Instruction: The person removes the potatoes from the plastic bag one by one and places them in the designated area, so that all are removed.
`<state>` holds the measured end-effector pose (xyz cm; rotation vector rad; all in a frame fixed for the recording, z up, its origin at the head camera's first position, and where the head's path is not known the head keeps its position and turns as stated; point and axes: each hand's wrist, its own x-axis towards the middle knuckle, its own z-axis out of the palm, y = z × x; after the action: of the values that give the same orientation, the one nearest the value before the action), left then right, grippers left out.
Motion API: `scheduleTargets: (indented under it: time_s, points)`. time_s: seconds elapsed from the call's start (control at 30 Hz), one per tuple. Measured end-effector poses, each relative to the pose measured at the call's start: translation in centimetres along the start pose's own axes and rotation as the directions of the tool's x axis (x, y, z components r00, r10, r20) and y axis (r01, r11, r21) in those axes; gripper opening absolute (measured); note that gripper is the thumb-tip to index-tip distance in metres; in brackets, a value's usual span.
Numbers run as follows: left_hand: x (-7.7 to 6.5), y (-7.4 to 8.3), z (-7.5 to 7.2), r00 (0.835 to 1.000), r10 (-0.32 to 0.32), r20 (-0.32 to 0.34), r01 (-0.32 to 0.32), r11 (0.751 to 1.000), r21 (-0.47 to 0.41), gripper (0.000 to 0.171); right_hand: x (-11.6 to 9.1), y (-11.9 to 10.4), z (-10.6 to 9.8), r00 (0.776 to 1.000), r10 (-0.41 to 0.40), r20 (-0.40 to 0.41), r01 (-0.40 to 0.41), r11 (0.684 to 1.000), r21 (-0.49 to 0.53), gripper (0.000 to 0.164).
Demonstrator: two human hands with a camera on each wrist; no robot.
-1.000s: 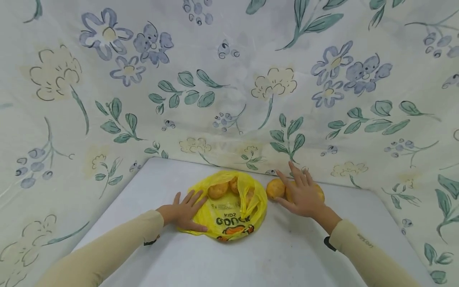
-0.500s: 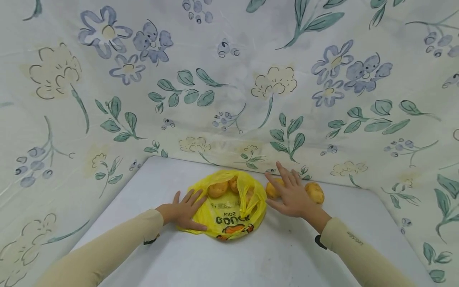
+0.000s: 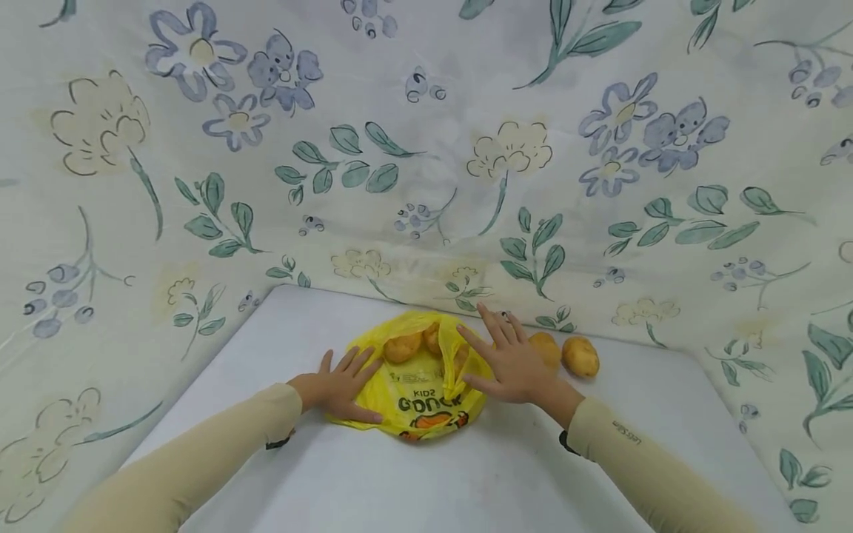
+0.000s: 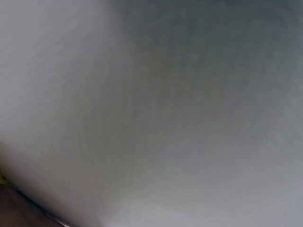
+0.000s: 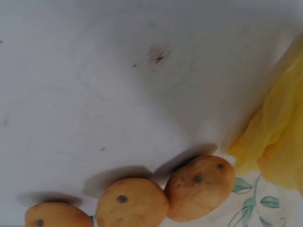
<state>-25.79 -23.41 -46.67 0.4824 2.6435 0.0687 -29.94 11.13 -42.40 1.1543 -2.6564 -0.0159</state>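
A yellow plastic bag (image 3: 415,374) with dark lettering lies on the table, its mouth partly open. Inside are several potatoes (image 3: 403,346). My left hand (image 3: 343,389) rests on the bag's left edge with fingers spread. At the bag's right edge, my right hand (image 3: 516,364) has its fingers straight and spread; whether it touches the bag I cannot tell. Just right of that hand sit two potatoes, a middle potato (image 3: 548,349) and an outer potato (image 3: 581,357). The right wrist view shows a third potato (image 5: 201,187) nearest the bag, mostly hidden by the hand in the head view.
The white table (image 3: 426,488) meets a floral-patterned sheet (image 3: 426,222) at the back and sides. Small dark specks and a stain (image 5: 158,54) mark the tabletop. The left wrist view is mostly a blurred pale surface.
My right hand has moved left, from over the loose potatoes to the bag's right edge, uncovering the two outer potatoes. My left hand stays on the bag.
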Motion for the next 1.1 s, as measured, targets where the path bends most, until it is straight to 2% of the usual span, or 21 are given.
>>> scheduleTargets:
  time_s: [0.23, 0.4, 0.63, 0.77, 0.93, 1.1]
  points:
    - [0.3, -0.2, 0.7, 1.0, 0.004, -0.006, -0.004, 1.0, 0.006, 0.118, 0.6, -1.9, 0.3, 0.999, -0.032, 0.018, 0.03, 0.998, 0.059, 0.079]
    - [0.4, -0.5, 0.5, 1.0, -0.019, 0.005, 0.019, 1.0, 0.004, 0.121, 1.9, -3.7, 0.6, 0.997, -0.031, 0.068, 0.022, 0.993, 0.12, 0.079]
    - [0.2, -0.6, 0.0, 1.0, 0.006, 0.005, -0.006, 1.0, -0.013, 0.122, 3.5, -6.2, 0.8, 0.992, -0.051, 0.112, 0.033, 0.986, 0.162, 0.078]
    - [0.4, -0.6, 0.3, 1.0, 0.006, 0.001, -0.006, 1.0, 0.0, 0.122, 4.1, -7.5, 0.8, 0.99, -0.071, 0.125, 0.044, 0.978, 0.206, 0.078]
    - [1.1, -0.9, 1.0, 1.0, 0.005, -0.029, -0.004, 1.0, 0.014, 0.122, 4.2, -8.8, 1.4, 0.97, -0.1, 0.221, 0.043, 0.967, 0.251, 0.077]
    - [1.7, -1.2, 1.2, 1.0, -0.017, -0.023, 0.017, 1.0, 0.024, 0.121, 4.2, -9.6, 1.8, 0.947, -0.128, 0.296, 0.03, 0.949, 0.314, 0.076]
